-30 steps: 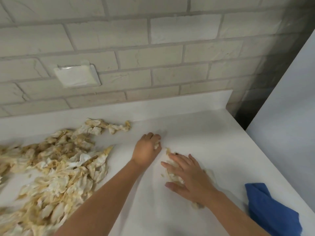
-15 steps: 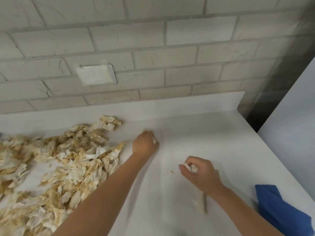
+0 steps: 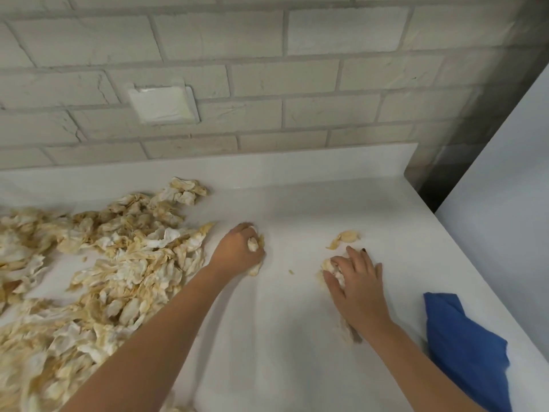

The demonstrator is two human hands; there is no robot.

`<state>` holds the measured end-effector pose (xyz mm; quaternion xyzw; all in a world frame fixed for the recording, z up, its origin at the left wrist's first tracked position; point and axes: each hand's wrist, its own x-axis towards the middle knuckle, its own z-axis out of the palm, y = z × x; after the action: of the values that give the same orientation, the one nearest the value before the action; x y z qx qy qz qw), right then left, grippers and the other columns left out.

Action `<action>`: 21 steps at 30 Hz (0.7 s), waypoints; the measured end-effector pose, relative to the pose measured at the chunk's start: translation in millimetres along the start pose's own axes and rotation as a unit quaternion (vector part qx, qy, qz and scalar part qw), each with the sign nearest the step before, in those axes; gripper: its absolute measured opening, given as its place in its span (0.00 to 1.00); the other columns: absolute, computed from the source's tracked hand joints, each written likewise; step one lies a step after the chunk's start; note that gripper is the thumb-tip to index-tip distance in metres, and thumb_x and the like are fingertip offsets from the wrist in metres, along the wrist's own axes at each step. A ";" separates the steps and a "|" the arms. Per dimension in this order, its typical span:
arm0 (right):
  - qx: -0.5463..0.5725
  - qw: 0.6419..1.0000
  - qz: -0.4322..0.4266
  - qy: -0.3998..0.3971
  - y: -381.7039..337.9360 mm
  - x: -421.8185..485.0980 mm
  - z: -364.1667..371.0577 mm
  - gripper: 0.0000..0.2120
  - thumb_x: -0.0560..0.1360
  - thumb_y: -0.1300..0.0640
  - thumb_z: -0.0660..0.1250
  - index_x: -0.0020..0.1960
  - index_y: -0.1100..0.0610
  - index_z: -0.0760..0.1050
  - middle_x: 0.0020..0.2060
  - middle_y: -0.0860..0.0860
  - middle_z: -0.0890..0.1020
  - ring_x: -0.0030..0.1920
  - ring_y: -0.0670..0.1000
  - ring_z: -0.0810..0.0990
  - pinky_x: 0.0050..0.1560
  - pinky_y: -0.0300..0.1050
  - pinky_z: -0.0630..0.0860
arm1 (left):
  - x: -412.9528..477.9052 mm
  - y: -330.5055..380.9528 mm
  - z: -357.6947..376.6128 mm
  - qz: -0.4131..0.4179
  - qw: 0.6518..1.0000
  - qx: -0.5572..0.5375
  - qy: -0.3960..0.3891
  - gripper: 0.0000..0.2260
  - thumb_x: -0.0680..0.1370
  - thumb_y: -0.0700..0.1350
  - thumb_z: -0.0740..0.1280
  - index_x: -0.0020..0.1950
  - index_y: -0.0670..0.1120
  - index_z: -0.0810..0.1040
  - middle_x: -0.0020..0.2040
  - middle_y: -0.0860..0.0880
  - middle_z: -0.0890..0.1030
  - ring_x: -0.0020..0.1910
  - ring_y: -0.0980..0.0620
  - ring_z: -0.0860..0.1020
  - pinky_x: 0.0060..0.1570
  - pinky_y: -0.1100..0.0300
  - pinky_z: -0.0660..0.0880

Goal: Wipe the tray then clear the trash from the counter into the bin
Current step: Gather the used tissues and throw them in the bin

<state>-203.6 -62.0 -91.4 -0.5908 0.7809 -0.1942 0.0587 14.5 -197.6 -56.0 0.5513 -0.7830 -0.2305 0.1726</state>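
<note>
Left hand (image 3: pixel 242 248) grip clenched on a scrap wad; right hand (image 3: pixel 353 281) flat, fingers spread, pinning loose scraps (image 3: pixel 334 267) mid-counter (image 3: pixel 297 337), presumably to gather them. Main trash heap (image 3: pixel 98 263) along left edge. Bin, tray not visible.

No text, label, brand, number or sign could be read anywhere: the pale square wall plate (image 3: pixel 164 104) set in the grey-white brick wall (image 3: pixel 326 72) was blank, and nothing else carried any lettering.

Husk scraps (image 3: pixel 98 272) (pale, crumpled) on counter (image 3: pixel 297 337)
</note>
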 end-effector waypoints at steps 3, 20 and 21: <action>0.042 0.999 0.008 0.010 -5.3 11.1 3.6 0.24 0.76 0.47 0.50 0.64 0.57 0.73 0.67 0.58 0.71 0.67 0.62 0.68 0.66 0.63 0.64 | -16.2 0.8 4.8 0.045 0.998 -0.029 0.045 0.07 0.68 0.39 0.71 0.45 0.41 0.78 0.46 0.47 0.79 0.46 0.45 0.78 0.44 0.61 0.72; -0.003 0.958 -0.284 -0.043 -76.7 -3.2 30.2 0.20 0.78 0.46 0.53 0.57 0.55 0.78 0.55 0.52 0.79 0.53 0.55 0.77 0.53 0.49 0.77 | -102.4 -1.3 -28.7 -0.037 0.948 -0.247 0.196 0.12 0.72 0.36 0.71 0.51 0.49 0.76 0.45 0.61 0.78 0.41 0.64 0.75 0.41 0.75 0.68; -0.008 0.953 -0.303 -0.017 -74.8 -4.1 30.6 0.14 0.77 0.49 0.59 0.52 0.54 0.79 0.47 0.50 0.79 0.44 0.53 0.78 0.45 0.45 0.77 | -105.1 0.3 -27.0 -0.032 0.948 -0.250 0.195 0.12 0.72 0.36 0.71 0.50 0.49 0.77 0.45 0.60 0.79 0.41 0.64 0.76 0.41 0.75 0.68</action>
<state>-125.2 -82.2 -92.1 -0.8032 0.5658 -0.1862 0.0060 63.4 -103.0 -35.0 0.5496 -0.6332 -0.3122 0.4467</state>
